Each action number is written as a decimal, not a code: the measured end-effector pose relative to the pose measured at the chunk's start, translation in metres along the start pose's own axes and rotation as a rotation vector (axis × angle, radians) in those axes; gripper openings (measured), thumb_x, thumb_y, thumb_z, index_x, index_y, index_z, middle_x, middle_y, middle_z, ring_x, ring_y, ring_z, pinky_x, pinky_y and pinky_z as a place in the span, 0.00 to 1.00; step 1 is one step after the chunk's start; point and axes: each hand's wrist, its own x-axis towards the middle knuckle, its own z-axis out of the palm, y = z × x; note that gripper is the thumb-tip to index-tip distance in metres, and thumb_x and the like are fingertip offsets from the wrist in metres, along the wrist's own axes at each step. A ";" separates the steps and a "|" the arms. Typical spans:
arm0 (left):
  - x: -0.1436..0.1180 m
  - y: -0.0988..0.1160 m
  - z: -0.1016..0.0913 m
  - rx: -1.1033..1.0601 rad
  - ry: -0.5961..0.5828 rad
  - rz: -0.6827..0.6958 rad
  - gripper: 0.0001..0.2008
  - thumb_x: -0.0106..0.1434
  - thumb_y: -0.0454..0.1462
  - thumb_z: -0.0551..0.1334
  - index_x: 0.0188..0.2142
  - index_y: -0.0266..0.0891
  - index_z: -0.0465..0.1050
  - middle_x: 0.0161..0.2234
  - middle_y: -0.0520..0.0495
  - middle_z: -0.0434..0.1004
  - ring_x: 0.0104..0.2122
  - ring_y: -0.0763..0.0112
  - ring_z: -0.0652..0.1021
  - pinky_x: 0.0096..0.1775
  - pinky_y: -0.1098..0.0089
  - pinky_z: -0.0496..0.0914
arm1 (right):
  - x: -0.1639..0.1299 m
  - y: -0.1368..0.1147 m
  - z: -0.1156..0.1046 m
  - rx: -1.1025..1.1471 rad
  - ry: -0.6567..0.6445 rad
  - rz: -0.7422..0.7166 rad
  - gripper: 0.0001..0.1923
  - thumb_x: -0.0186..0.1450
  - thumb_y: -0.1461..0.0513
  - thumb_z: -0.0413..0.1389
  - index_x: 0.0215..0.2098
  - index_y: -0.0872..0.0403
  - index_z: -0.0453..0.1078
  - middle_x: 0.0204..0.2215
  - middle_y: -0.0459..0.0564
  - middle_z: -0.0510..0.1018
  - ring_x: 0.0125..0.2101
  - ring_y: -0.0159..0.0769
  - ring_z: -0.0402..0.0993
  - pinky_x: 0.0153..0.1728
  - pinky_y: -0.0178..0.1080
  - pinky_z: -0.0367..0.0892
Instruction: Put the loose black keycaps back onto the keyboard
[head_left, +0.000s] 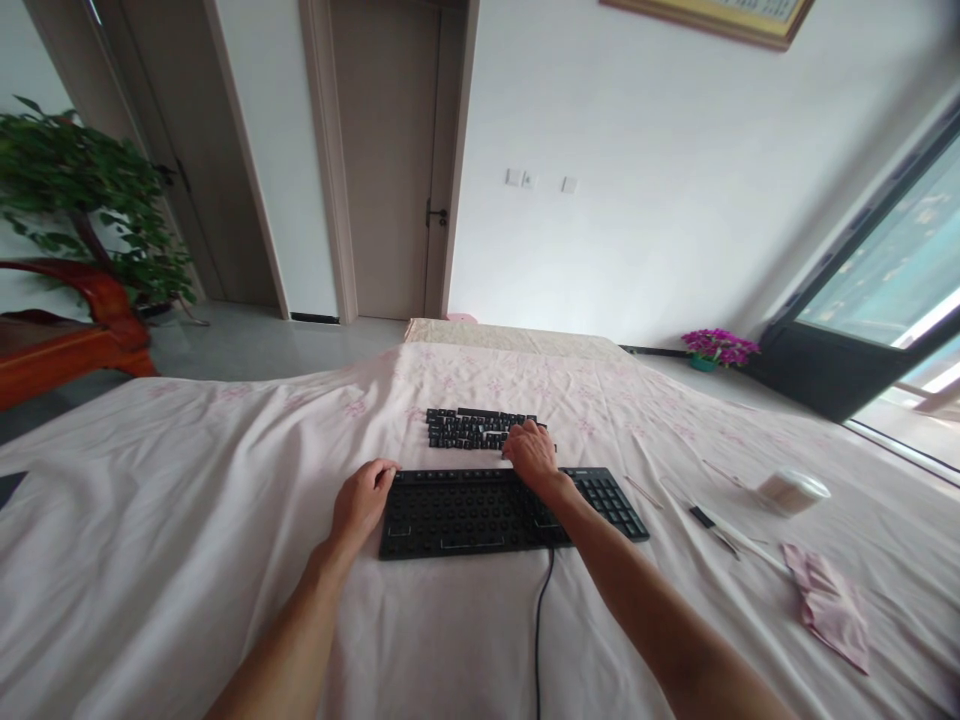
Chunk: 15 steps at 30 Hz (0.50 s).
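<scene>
A black keyboard (457,510) lies on the pale pink cloth, most of its keys off and the bare key posts showing. Only the number pad (611,505) at its right end has its keys on. Beyond its far edge, loose black keycaps (457,430) are laid out in rows. My left hand (365,500) is closed on the keyboard's far left corner. Above the right part of the keycap rows, my right hand (531,452) has its fingers bent down and pinched at a keycap. The palm hides part of the rows, and my forearm covers part of the keyboard.
A black cable (541,620) runs from the keyboard towards me. To the right lie a brush (705,518), tweezers (726,542), a clear tub of cotton swabs (793,492) and a folded pink cloth (829,605). A wooden armchair (82,320) stands at far left.
</scene>
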 end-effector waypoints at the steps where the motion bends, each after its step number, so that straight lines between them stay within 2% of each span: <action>1: 0.000 0.000 0.000 0.000 -0.001 -0.003 0.13 0.64 0.42 0.53 0.39 0.47 0.76 0.43 0.51 0.81 0.43 0.68 0.78 0.43 0.72 0.67 | 0.001 -0.001 0.001 0.011 -0.002 0.001 0.10 0.64 0.59 0.55 0.31 0.48 0.79 0.36 0.50 0.78 0.43 0.41 0.62 0.43 0.40 0.51; 10: 0.000 0.001 -0.001 0.005 -0.007 -0.002 0.13 0.64 0.41 0.52 0.39 0.46 0.76 0.43 0.51 0.81 0.43 0.68 0.78 0.42 0.72 0.66 | 0.001 -0.009 0.007 0.040 -0.055 0.054 0.13 0.67 0.58 0.52 0.35 0.47 0.80 0.36 0.48 0.81 0.42 0.39 0.68 0.47 0.39 0.52; 15: 0.001 -0.001 0.000 0.005 -0.005 0.002 0.13 0.64 0.42 0.52 0.39 0.46 0.76 0.43 0.52 0.81 0.43 0.68 0.78 0.43 0.73 0.66 | 0.000 -0.008 0.009 0.039 -0.046 0.009 0.11 0.65 0.61 0.54 0.38 0.45 0.80 0.35 0.48 0.81 0.43 0.40 0.68 0.48 0.39 0.54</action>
